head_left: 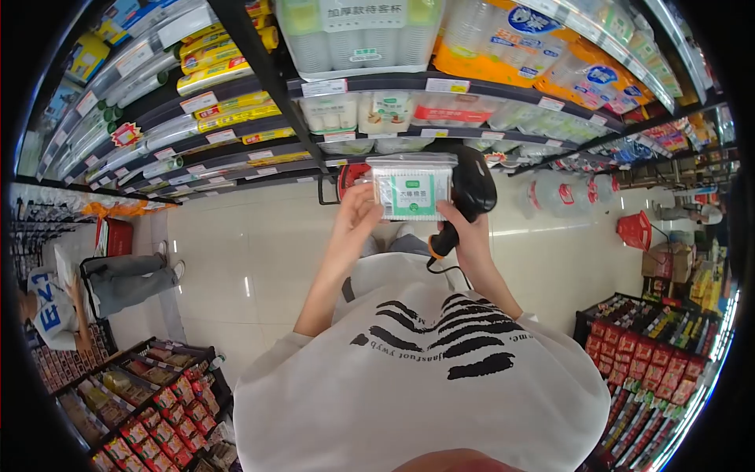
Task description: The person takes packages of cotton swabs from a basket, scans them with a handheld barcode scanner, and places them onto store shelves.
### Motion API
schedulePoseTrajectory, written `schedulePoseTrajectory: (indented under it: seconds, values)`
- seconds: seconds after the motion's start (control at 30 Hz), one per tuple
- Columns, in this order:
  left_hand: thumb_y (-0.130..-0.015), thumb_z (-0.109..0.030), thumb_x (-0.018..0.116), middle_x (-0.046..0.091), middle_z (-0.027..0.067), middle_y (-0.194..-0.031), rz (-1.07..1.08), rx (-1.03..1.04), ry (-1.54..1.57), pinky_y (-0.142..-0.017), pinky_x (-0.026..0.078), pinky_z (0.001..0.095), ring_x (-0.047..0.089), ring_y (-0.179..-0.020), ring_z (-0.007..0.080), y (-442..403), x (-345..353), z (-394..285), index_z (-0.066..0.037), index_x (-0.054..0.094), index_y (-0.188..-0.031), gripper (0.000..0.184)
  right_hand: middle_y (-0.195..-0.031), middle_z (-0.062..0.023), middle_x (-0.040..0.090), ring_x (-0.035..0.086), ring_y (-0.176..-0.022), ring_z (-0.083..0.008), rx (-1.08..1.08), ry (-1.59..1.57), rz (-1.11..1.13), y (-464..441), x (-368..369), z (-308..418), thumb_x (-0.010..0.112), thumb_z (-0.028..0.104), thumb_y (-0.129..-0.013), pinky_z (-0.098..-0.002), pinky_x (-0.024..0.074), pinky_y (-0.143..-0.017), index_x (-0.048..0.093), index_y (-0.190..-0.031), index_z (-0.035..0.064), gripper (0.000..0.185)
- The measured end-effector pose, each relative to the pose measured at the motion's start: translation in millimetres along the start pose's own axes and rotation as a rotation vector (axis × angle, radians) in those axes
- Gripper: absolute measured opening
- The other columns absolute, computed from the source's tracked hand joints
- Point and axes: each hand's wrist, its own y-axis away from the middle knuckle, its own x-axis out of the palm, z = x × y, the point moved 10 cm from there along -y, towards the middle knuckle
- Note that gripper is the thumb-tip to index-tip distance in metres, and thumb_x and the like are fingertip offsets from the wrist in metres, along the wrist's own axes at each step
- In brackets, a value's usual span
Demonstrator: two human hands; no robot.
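Observation:
A clear pack of cotton swabs (pixel 413 191) with a green and white label is held up in front of my chest, its label facing me. My left hand (pixel 359 211) grips the pack by its left edge, fingers curled behind it. In my right hand (pixel 469 230) is a black barcode scanner (pixel 473 185), its head pointing up and its cable hanging from the handle. My right thumb touches the lower right corner of the pack, so the scanner stands right beside it. The fingers behind the scanner handle are partly hidden.
Shelves ahead carry packs of plastic cups (pixel 362 39) and boxed rolls (pixel 212 59). A red basket (pixel 634 230) and large clear bottles (pixel 566 193) stand on the floor at right. Another person (pixel 59 303) is at left. Snack racks (pixel 161 409) flank me behind.

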Motion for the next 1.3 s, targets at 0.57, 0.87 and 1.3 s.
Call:
schedulePoseTrajectory:
  seconds: [0.57, 0.87, 1.3]
  values:
    - [-0.092, -0.023, 0.043, 0.057, 0.0035, -0.112, 0.077, -0.316, 0.333, -0.09, 0.04, 0.028, 0.054, -0.102, 0.0117, -7.7, -13.2, 21.9, -0.003, 0.046, -0.122, 0.037, -0.09, -0.003, 0.052, 0.052, -0.074, -0.0116, 0.039, 0.066, 0.022, 2.5, 19.1, -5.3, 0.067, 0.01, -0.079, -0.0265, 0.0445, -0.058, 0.05, -0.109, 0.0036, 0.035]
    - [-0.09, -0.014, 0.055, 0.056, 0.0053, -0.116, 0.036, -0.288, 0.351, -0.09, 0.042, 0.029, 0.055, -0.104, 0.0135, -17.4, -37.3, 33.9, -0.004, 0.047, -0.122, 0.034, -0.103, -0.0055, 0.052, 0.054, -0.084, -0.0146, 0.017, 0.052, 0.06, -12.4, 32.9, -12.2, 0.059, 0.021, -0.089, -0.0261, 0.0444, -0.061, 0.048, -0.115, 0.0034, 0.033]
    - [-0.086, 0.005, 0.051, 0.047, 0.0146, -0.128, -0.081, -0.009, 0.53, -0.104, 0.037, 0.0446, 0.047, -0.12, 0.0286, -38.6, -45.1, 10.4, -0.003, 0.032, -0.129, 0.049, -0.096, -0.0088, 0.06, 0.058, -0.068, -0.0128, 0.158, 0.135, 0.444, 27.3, 89.5, -24.9, 0.061, 0.014, -0.085, -0.0228, 0.0432, -0.057, 0.051, -0.113, 0.0012, 0.033]
